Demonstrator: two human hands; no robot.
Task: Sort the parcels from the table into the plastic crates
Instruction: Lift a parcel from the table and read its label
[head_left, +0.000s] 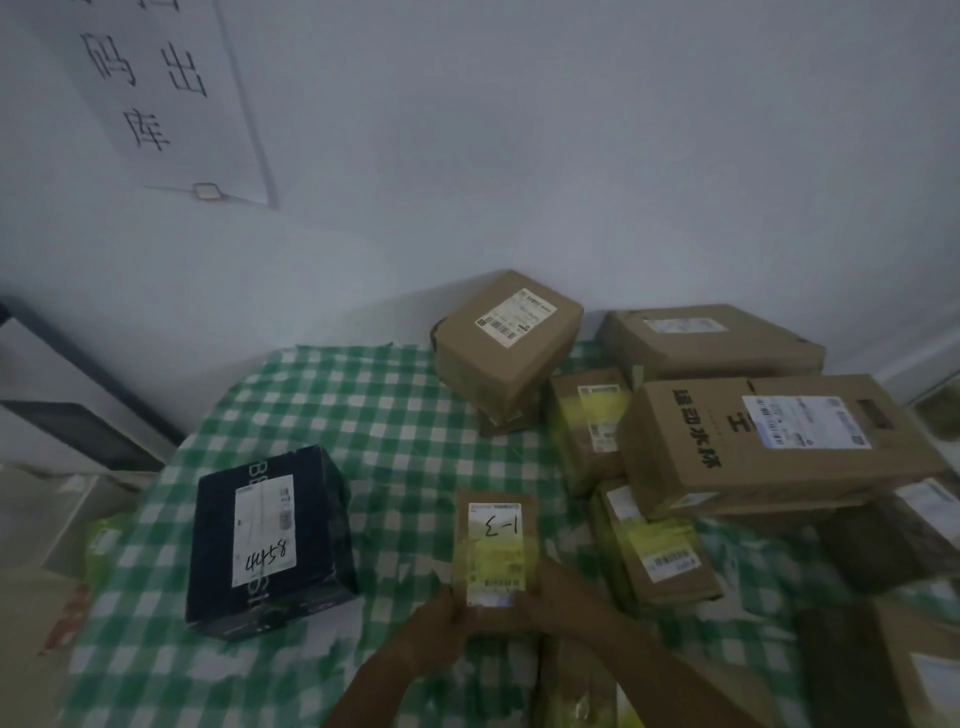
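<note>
A small brown parcel (493, 545) with a white label marked "1-3" is held above the green checked table (374, 431). My left hand (441, 631) grips its near left corner and my right hand (558, 597) grips its near right side. A black box (270, 540) with a white label reading "44458" lies to the left on the cloth. Several brown cardboard parcels are piled at the right, among them a tilted box (506, 343) at the back and a long box (769, 447) with printed characters. No plastic crate is in view.
A white wall stands behind the table, with a paper sign (166, 93) taped at the upper left. A grey-framed white object (67, 395) sits left of the table. More parcels (893, 665) crowd the near right corner.
</note>
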